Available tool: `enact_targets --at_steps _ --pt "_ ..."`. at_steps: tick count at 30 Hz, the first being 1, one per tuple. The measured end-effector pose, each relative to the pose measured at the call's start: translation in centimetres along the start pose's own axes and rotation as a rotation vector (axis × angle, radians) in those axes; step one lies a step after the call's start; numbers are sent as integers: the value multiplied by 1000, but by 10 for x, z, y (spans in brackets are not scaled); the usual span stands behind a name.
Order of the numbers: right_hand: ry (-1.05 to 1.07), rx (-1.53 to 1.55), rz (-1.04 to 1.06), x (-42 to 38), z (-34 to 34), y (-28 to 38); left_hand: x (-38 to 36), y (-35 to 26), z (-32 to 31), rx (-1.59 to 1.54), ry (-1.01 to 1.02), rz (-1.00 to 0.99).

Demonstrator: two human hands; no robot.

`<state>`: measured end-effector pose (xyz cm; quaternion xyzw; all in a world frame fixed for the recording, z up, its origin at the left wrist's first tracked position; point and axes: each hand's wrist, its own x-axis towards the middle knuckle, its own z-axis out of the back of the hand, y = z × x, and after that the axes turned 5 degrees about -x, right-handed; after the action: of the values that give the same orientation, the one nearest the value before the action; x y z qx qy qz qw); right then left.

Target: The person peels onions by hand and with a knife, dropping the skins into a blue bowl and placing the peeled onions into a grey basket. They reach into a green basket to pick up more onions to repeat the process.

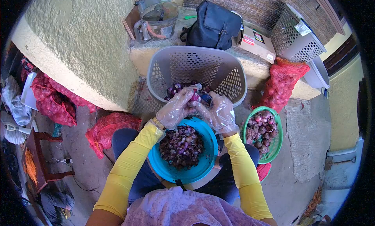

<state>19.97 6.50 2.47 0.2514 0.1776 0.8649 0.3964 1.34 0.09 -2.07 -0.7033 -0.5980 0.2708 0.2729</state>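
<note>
- Purple onion (195, 97): raised between both gloved hands, above the far edge of the blue basin (212, 142) and on the near side of the grey basket (157, 61).
- Left hand (179, 108): fingers bent, pinching the onion.
- Right hand (222, 113): fingers curled in beside the onion, with a dark blue item (205, 97) near the fingertips; its nature, and the firmness of that grip, cannot be told.
- Placement: basin set between the knees, below the wrists, presumably to catch what falls; loose skins (181, 147) lie in it. Green basket (278, 143), holding duller onions (262, 128), stands beside the right knee, probably for easy reach.
- Gloves: clear plastic, presumably for cleanliness.
- Condition: exposed portion appears smooth and glossy; the remainder is hidden by fingers. Purple onions (172, 91) inside the grey basket appear similarly shiny.
</note>
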Motion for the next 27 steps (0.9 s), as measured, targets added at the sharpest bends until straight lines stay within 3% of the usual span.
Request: enact_targets --at_steps 16,25,27 --pt "-198 -98 111 0 -3 0 -2 3 -7 -70 -21 -43" --pt "-125 9 80 2 -5 4 -2 7 -8 -101 -110 -113" --pt "-6 263 -33 3 -11 -1 -2 5 -7 -108 -92 -105"
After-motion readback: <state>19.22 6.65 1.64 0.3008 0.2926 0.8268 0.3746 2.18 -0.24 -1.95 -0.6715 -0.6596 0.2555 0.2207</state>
